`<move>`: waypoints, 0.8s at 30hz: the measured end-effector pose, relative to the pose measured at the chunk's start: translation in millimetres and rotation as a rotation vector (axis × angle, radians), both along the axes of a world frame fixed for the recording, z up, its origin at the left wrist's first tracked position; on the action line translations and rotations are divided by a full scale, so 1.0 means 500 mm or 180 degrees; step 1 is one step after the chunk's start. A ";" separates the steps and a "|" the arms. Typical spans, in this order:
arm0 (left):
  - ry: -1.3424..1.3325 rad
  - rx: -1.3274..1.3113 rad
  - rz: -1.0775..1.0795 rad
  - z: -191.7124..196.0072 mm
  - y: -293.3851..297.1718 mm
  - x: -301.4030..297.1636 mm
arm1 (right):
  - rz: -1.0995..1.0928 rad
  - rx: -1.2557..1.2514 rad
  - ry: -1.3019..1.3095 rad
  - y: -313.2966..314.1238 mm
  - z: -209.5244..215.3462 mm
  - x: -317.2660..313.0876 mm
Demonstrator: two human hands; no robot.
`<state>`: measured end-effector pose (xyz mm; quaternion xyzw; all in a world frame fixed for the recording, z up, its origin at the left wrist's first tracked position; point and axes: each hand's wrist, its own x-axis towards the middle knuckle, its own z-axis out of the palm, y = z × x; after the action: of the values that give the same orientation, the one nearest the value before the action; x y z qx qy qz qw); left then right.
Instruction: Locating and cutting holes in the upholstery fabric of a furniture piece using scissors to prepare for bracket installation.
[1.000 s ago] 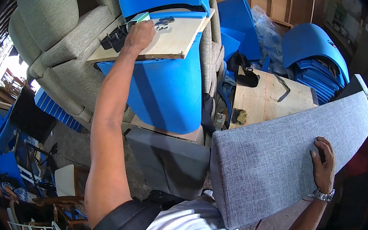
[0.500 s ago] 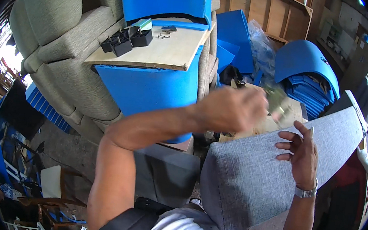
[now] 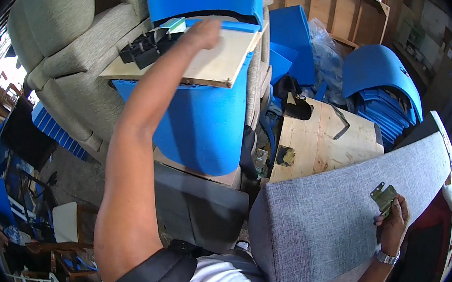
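Note:
My right hand [image 3: 395,224] grips a flat greenish-gold metal bracket [image 3: 384,197] with a small arm and holes, over a grey fabric-covered sofa part [image 3: 328,218]. Stretched out to the far left, my left hand [image 3: 204,33] is closed and slightly blurred above a light plywood board [image 3: 205,73]. It hides the spot below it, so I cannot see what its fingers hold. Beside that wrist, several black plastic sofa feet [image 3: 148,56] and a small green-and-white box [image 3: 173,24] stand on the board.
A blue padded piece [image 3: 205,133] supports the board. Beige sofa sections [image 3: 81,98] are stacked on the left. Behind the grey part lies a wooden panel [image 3: 325,137] with a dark metal strip [image 3: 342,124]. Curved blue foam pieces [image 3: 384,75] stand further back.
My left hand has swung from beside the right one to the far-left board. The blurred greenish piece between my hands is now in my right hand, which has closed on it.

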<state>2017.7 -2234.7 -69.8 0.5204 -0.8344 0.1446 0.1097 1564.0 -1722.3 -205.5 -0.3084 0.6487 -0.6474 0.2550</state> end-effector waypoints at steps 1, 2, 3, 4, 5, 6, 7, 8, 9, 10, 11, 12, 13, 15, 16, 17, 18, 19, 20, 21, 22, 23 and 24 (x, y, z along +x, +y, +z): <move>-0.0133 0.0189 0.0067 -0.005 -0.034 0.029 | -0.0071 -0.0181 -0.0374 0.008 -0.011 -0.009; -0.0223 0.0421 0.0065 -0.008 -0.058 0.049 | -0.0121 -0.0180 -0.0400 0.013 -0.019 -0.016; -0.0296 0.0416 0.0063 -0.017 -0.074 0.061 | -0.0032 -0.0254 -0.0383 0.016 -0.025 -0.020; -0.0210 0.0358 0.0162 -0.026 -0.082 0.069 | 0.0060 -0.0325 -0.0370 0.017 -0.029 -0.022; -0.0094 0.0297 0.0218 -0.033 -0.085 0.073 | 0.0022 -0.0313 -0.0396 0.017 -0.031 -0.021; -0.0140 0.0326 0.0230 -0.039 -0.090 0.072 | 0.0072 -0.0296 -0.0348 0.017 -0.030 -0.019; -0.0102 0.0369 0.0236 -0.044 -0.095 0.071 | 0.0109 -0.0335 -0.0237 0.018 -0.028 -0.015; -0.0044 0.0400 0.0160 -0.050 -0.102 0.067 | 0.0017 -0.0220 -0.0311 0.020 -0.025 -0.010; -0.0285 0.0409 0.0072 -0.054 -0.110 0.067 | -0.0073 -0.0198 -0.0246 0.021 -0.022 -0.005; -0.0497 0.0374 -0.0082 -0.057 -0.118 0.066 | -0.0174 -0.0172 -0.0130 0.021 -0.019 -0.001; -0.0425 0.0341 -0.0008 -0.061 -0.124 0.066 | -0.0139 -0.0263 -0.0348 0.021 -0.016 0.002; -0.0391 0.0291 0.0048 -0.063 -0.128 0.069 | -0.0237 -0.0206 -0.0370 0.021 -0.012 0.004; -0.0396 0.0252 0.0060 -0.064 -0.130 0.069 | -0.0135 -0.0206 -0.0367 0.020 -0.009 0.005; -0.0382 0.0199 0.0079 -0.064 -0.126 0.070 | -0.0011 -0.0243 -0.0294 0.019 -0.007 0.007; -0.0332 0.0195 0.0103 -0.062 -0.122 0.067 | -0.0038 -0.0178 -0.0289 0.019 -0.006 0.009; -0.0364 0.0134 0.0071 -0.063 -0.115 0.065 | -0.0019 -0.0215 -0.0287 0.018 -0.006 0.010; -0.0680 0.0130 0.0085 -0.058 -0.111 0.061 | 0.0040 -0.0294 -0.0291 0.019 -0.006 0.010; -0.0654 0.0212 0.0156 -0.059 -0.105 0.058 | 0.0086 -0.0313 -0.0258 0.019 -0.004 0.010; -0.0597 0.0221 0.0190 -0.056 -0.100 0.058 | 0.0067 -0.0238 -0.0243 0.020 -0.003 0.011; -0.0626 0.0251 0.0247 -0.057 -0.094 0.060 | 0.0062 -0.0251 -0.0237 0.021 -0.002 0.012; -0.0525 0.0268 0.0196 -0.056 -0.088 0.062 | 0.0139 -0.0335 -0.0262 0.019 -0.002 0.013; -0.0444 0.0321 0.0165 -0.055 -0.081 0.072 | 0.0144 -0.0302 -0.0213 0.021 0.000 0.014; -0.0426 0.0294 0.0101 -0.054 -0.074 0.078 | 0.0115 -0.0230 -0.0190 0.020 0.000 0.015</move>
<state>2056.9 -2271.8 -96.9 0.5272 -0.8373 0.1421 0.0273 1571.3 -1712.5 -205.4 -0.3097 0.6113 -0.6746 0.2745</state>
